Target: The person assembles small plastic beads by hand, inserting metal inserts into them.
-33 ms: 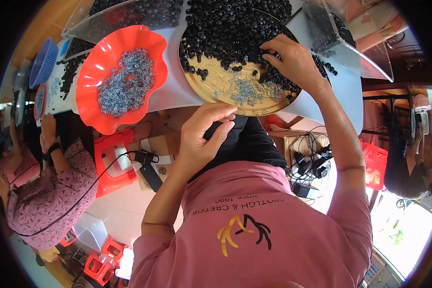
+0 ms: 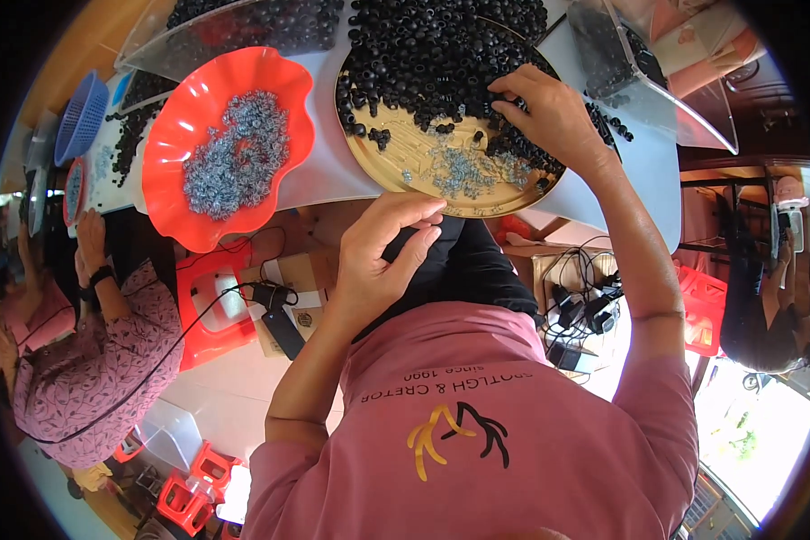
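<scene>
A round gold tray (image 2: 382, 171) lies at the table's near edge. Small black ring-like pieces (image 2: 423, 67) are heaped over its far part, and small clear pieces (image 2: 463, 171) are scattered near its front. My right hand (image 2: 553, 117) reaches over the tray's right side, thumb and forefinger curled close together at the black pieces; what lies between the tips is hidden. My left hand (image 2: 378, 256) hovers just before the tray's near rim, its fingers bent in and thumb drawn toward them. Anything it pinches is too small to make out.
Left of the tray, a red wavy-edged bowl (image 2: 166, 166) holds many clear pieces. Clear plastic bins (image 2: 234, 40) with black pieces stand behind it, another bin (image 2: 639, 67) at right. A blue basket (image 2: 83, 117) sits far left, near a co-worker's hand (image 2: 90, 238). Cables (image 2: 585, 297) lie below the table.
</scene>
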### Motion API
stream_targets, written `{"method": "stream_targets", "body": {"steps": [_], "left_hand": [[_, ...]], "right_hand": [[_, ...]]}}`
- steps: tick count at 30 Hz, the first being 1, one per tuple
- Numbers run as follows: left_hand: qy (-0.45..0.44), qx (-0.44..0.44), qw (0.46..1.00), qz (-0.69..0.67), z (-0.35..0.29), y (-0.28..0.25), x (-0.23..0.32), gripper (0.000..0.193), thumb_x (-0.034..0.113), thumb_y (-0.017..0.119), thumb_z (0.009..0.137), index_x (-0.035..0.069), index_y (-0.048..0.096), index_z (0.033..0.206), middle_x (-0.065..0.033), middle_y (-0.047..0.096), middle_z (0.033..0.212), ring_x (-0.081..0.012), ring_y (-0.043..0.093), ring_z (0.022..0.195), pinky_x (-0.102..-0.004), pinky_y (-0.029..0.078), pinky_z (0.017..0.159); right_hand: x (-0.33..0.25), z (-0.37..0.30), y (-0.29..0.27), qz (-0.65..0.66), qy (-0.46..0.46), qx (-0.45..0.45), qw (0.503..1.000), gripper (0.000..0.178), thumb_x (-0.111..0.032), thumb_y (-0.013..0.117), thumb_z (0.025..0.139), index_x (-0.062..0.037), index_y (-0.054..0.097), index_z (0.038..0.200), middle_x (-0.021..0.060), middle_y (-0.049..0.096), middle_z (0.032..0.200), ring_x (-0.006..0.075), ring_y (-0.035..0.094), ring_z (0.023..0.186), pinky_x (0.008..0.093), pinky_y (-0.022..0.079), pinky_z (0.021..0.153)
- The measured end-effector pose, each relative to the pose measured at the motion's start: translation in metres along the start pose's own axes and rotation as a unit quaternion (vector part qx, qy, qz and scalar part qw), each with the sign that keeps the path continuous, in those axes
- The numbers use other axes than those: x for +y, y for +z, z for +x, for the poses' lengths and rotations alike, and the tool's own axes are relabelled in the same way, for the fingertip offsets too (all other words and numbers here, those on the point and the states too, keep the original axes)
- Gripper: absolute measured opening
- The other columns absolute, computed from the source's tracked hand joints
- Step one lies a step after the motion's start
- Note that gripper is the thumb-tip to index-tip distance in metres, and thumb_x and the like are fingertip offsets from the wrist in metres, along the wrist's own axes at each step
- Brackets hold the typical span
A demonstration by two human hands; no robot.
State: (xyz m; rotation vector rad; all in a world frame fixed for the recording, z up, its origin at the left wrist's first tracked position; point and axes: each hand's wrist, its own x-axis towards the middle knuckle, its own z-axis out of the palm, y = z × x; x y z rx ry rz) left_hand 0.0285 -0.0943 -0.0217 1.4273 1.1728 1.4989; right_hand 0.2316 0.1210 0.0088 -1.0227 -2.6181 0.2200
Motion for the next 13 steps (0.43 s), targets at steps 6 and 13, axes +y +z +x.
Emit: {"method": "stream_targets", "body": {"steps": [6,13], "left_hand": [[0.049,0.009,0.998,0.034,0.010,0.001,0.004,0.026,-0.007,0.064,0.088,-0.001,0.067,0.113,-0.0128,0.068,0.105,-0.0175,0.067,0.088,-0.0285,0.053,0.080],[0.089,0.063,0.994,0.007,0.034,0.011,0.011,0.027,-0.008,0.064,0.089,0.000,0.066,0.114,-0.0130,0.066,0.112,-0.0168,0.066,0.087,-0.0259,0.053,0.077]], "right_hand": [[-0.014,-0.011,-0.011,0.227,0.074,-0.003,0.971,0.027,-0.023,0.069,0.090,-0.0056,0.069,0.111,0.0054,0.069,0.092,0.0216,0.068,0.084,0.0350,0.053,0.076],[-0.057,-0.043,-0.015,0.747,0.178,-0.134,0.626,0.036,-0.021,0.073,0.090,-0.0001,0.065,0.119,0.0029,0.067,0.088,0.0055,0.045,0.059,0.0200,0.036,0.053]]}}
